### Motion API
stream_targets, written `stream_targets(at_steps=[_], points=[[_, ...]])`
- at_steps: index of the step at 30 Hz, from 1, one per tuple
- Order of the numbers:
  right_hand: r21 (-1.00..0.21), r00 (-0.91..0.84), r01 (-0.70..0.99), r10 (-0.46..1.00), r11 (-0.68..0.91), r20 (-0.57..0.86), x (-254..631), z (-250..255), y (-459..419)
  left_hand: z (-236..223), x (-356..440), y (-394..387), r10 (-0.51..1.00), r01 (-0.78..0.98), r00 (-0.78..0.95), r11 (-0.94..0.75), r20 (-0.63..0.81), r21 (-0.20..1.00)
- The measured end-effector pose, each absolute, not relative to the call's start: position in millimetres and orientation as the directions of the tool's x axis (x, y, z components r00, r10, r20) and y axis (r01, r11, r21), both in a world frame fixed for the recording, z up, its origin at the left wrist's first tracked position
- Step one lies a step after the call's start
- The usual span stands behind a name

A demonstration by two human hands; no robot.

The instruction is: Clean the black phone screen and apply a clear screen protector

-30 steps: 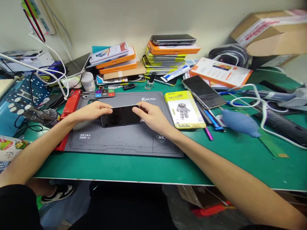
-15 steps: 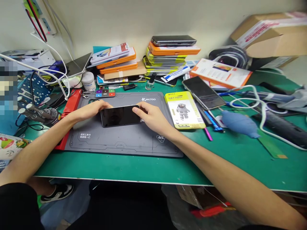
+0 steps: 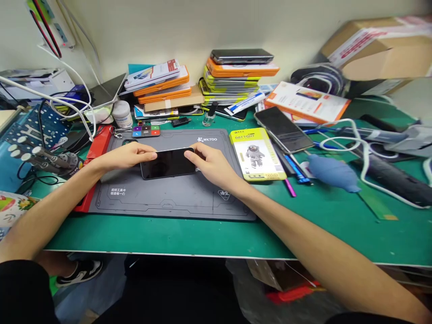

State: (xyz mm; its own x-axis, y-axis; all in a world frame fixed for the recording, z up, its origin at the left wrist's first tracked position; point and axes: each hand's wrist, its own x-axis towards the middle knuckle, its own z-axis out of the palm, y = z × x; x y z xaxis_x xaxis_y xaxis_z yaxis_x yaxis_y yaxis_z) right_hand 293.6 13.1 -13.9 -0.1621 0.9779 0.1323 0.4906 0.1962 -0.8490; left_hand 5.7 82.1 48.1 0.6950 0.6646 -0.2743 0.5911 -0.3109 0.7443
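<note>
Since a second ago almost nothing has shifted: your left thumb has slid back onto the near-left corner of the phone (image 3: 168, 163), where half a second ago it sat off the glass, and your hands have otherwise kept their places. The phone lies flat, screen dark and facing up, on the upper middle of the grey mat (image 3: 168, 198), just below the mat's printed logo. Your left hand (image 3: 126, 155) rests at the phone's left short edge, fingers curled over the far corner and thumb on the glass, so it pinches that end. Your right hand (image 3: 211, 164) holds the right short edge the same way, forefinger laid along the top corner and the rest folded beside it on the mat (whether the thumb is under the phone, you cannot tell from here). Just right of the mat lies a yellow box (image 3: 257, 154), and beyond it a second phone (image 3: 283, 129), a blue blower (image 3: 332, 172) and white cable (image 3: 362, 153). A red tray (image 3: 96, 153) touches the mat's left edge on the green table (image 3: 202, 234).
</note>
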Motion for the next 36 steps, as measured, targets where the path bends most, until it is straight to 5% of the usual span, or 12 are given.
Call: stream_targets(at_steps=[23, 36], points=[[-0.839, -0.166, 0.502, 0.975, 0.211, 0.146, 297.1, -18.9, 13.8, 46.8, 17.3, 65.4, 0.742, 0.673, 0.635, -0.395, -0.216, 0.625], [-0.839, -0.165, 0.504, 0.976, 0.207, 0.142, 295.9, -16.7, 13.4, 48.0, 15.2, 74.2, 0.696, 0.623, 0.678, -0.371, -0.237, 0.689]])
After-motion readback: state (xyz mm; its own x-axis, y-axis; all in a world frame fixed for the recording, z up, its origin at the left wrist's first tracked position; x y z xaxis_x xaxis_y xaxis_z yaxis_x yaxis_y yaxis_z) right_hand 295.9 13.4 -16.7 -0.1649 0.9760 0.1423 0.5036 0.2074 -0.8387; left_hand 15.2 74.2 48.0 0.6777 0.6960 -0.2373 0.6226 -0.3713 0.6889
